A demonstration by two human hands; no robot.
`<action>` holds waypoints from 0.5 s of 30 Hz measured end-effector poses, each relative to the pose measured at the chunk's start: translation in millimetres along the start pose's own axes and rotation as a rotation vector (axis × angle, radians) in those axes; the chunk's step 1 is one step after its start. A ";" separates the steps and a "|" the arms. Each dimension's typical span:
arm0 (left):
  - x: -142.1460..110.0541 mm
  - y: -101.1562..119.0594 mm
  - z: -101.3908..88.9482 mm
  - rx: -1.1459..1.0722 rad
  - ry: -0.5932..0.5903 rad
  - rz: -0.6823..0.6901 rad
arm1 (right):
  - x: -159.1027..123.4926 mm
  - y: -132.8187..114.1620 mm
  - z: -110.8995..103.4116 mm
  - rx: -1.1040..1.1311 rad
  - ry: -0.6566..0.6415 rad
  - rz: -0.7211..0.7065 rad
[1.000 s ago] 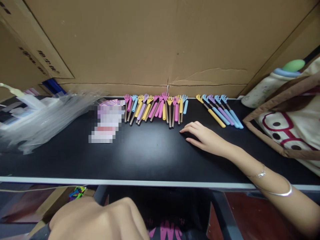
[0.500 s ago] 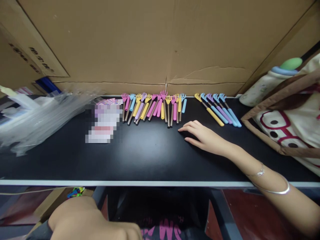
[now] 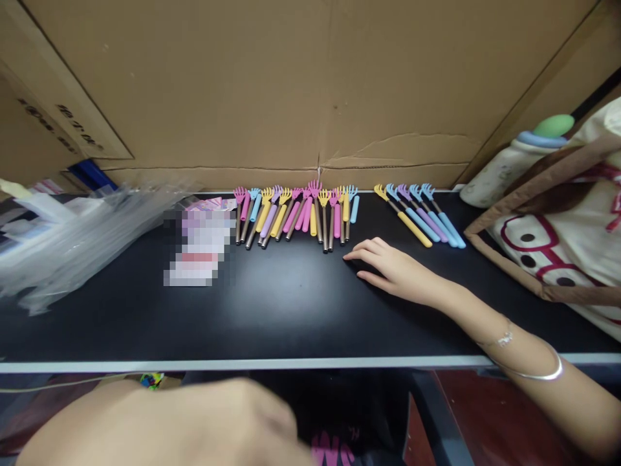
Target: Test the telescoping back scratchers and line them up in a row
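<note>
My right hand rests on the black tabletop with its fingers stretched out and holds nothing. Just beyond its fingertips lies a row of back scratcher parts: hand-shaped heads on metal rods and loose coloured handle sleeves in pink, blue, yellow and purple. Farther right, several back scratchers with sleeves on their rods lie slanted side by side. My left hand is close to the camera, below the table's front edge. It is blurred, its fingers are mostly out of sight, and whether it holds anything does not show.
Clear plastic bags are heaped at the left, beside a pixelated pale packet. A cardboard wall closes the back. At the right stand a white bottle-shaped item and a cloth bag with brown trim.
My left hand has moved up and to the right, nearer the camera. The view has shifted slightly. My right hand and the back scratchers stay where they were on the table.
</note>
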State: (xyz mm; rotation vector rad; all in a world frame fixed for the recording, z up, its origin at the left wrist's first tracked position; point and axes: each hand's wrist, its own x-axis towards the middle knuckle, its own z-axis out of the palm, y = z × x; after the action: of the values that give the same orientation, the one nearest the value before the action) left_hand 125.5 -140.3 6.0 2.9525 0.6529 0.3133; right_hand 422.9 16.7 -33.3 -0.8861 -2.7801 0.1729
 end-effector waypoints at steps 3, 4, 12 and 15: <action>32.2 -26.5 -12.9 0.020 -0.006 0.150 | 0.1 0.7 0.5 0.005 0.003 0.001; 40.2 -40.7 -11.7 0.096 0.022 0.088 | 0.1 0.9 0.6 0.006 0.004 0.002; 39.2 -136.1 34.3 0.092 0.041 -0.113 | -0.1 -0.7 -0.2 -0.002 -0.003 0.016; 34.2 -135.5 40.8 0.030 0.075 -0.154 | -0.4 -1.5 -0.9 -0.004 -0.001 0.014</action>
State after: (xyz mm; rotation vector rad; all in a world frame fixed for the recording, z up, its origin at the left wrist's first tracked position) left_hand 109.8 -5.6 -47.0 2.9080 0.8961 0.4047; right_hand 422.6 15.3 -32.3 -0.9066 -2.7769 0.1701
